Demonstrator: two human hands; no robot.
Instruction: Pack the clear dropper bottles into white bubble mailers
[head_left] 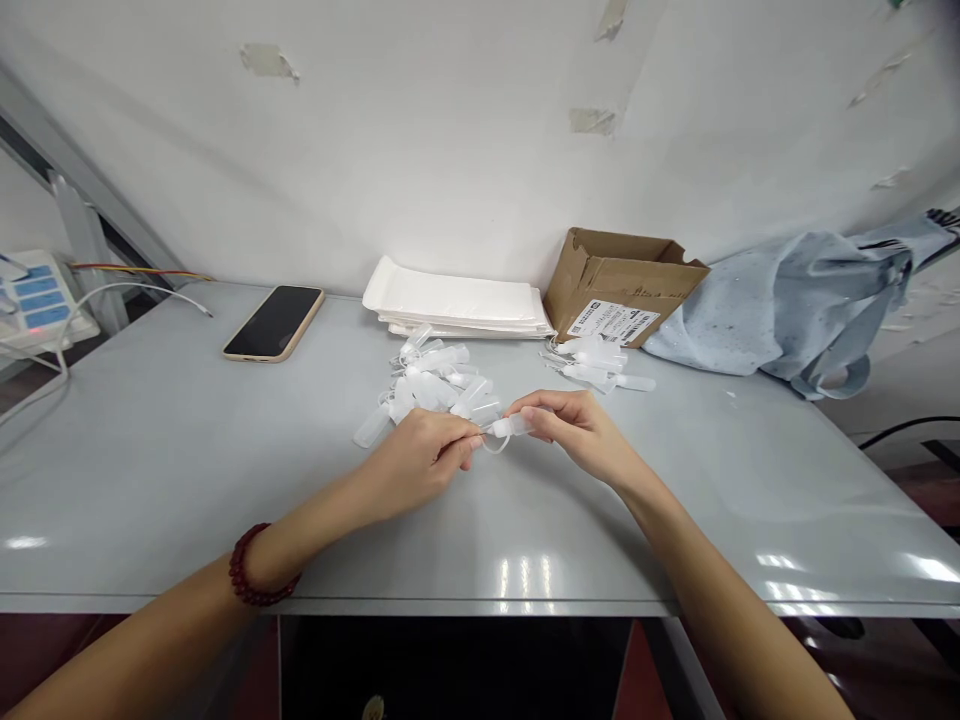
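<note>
Between my hands is a small translucent plastic bottle (514, 426) with a white cap and a thin looped strap. My right hand (566, 425) pinches the bottle's body between thumb and fingers. My left hand (435, 455) is closed at the cap end, on the narrow tip; the exact part in those fingers is hidden. Just beyond my left hand lies a loose pile of similar small bottles (435, 375). A smaller group of them (596, 360) rests behind my right hand, by the cardboard box.
A stack of white paper envelopes (457, 295) and an open cardboard box (622, 280) stand against the wall. A phone (274, 324) and a white cable (150, 287) lie at left. Light blue cloth (795, 300) sits at right. A power strip (41, 295) is far left.
</note>
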